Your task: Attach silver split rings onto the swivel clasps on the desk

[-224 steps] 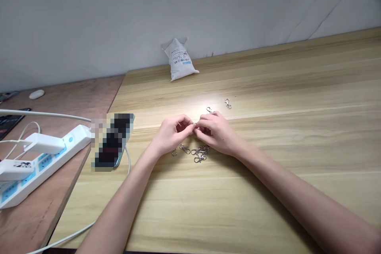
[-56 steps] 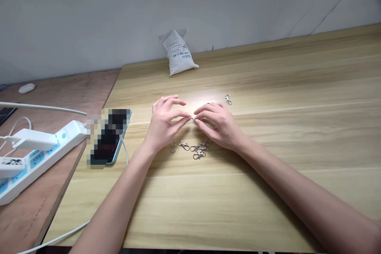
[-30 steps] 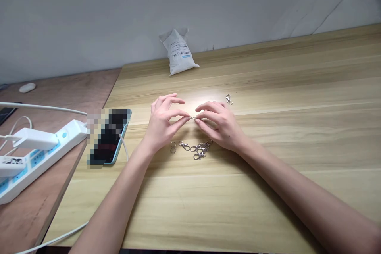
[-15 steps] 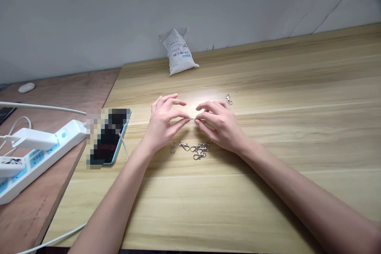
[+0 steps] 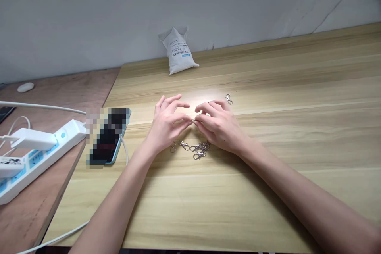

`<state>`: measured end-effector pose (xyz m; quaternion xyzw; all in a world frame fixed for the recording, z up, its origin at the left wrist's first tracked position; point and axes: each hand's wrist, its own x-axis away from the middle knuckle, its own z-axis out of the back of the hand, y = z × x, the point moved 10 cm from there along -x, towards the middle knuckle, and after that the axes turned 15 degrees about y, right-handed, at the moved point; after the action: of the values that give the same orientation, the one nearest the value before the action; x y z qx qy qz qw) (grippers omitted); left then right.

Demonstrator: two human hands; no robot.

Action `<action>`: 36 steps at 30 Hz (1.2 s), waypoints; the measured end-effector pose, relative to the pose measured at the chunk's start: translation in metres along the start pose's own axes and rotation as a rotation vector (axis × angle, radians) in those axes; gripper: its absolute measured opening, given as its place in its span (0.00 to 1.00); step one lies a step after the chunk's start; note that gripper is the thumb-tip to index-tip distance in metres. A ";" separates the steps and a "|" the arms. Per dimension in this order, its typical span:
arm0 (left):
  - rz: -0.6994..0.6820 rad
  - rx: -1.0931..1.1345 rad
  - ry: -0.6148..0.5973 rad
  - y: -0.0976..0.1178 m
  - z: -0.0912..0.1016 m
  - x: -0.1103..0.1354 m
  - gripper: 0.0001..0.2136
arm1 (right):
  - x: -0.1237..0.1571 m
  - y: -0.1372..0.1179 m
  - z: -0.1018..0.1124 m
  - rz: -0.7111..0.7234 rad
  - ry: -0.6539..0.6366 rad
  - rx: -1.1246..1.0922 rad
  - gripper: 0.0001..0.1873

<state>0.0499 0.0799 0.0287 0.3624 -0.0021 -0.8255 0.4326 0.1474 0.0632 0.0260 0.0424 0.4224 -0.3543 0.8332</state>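
Note:
Thumb and forefinger of my left hand point(image 5: 169, 125) pinch a tiny silver metal link point(image 5: 193, 121), its other fingers raised. From the opposite side, my right hand point(image 5: 218, 125) grips the same link, and the fingertips of both hands nearly meet. Most of the link is covered, so its full shape is hidden. Below the hands lies a small pile of silver lobster clasps point(image 5: 200, 149). One separate lobster clasp point(image 5: 184, 145) is left of the pile, beside an S-shaped metal ring piece point(image 5: 173, 147). Beyond my right hand rests another clasp with a ring attached point(image 5: 228, 99).
A white plastic packet point(image 5: 180, 53) leans by the wall at the table's back. On the left lie a phone point(image 5: 108, 139) with a cable and a white power strip point(image 5: 68, 134) holding plugs. A white oval object point(image 5: 25, 87) sits farther left.
My left hand has shifted slightly right, and the fingertips of both hands have drawn closer around the link, which shows less now. The clasps on the table have stayed put.

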 end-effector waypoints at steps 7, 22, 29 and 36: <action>-0.052 -0.036 0.047 0.007 0.007 -0.004 0.04 | 0.002 0.015 -0.002 -0.184 0.014 -0.167 0.07; 0.103 0.031 0.167 0.002 0.020 -0.007 0.02 | -0.006 -0.003 0.015 -0.037 0.150 0.220 0.09; 0.185 0.088 0.216 0.005 0.017 -0.005 0.02 | -0.008 -0.005 0.018 -0.057 0.176 0.358 0.11; 0.229 0.189 0.272 0.003 0.017 -0.003 0.03 | -0.007 -0.013 0.007 -0.045 0.128 0.381 0.12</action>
<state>0.0428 0.0749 0.0435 0.5071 -0.0620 -0.7105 0.4839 0.1411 0.0545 0.0385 0.2123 0.4007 -0.4429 0.7735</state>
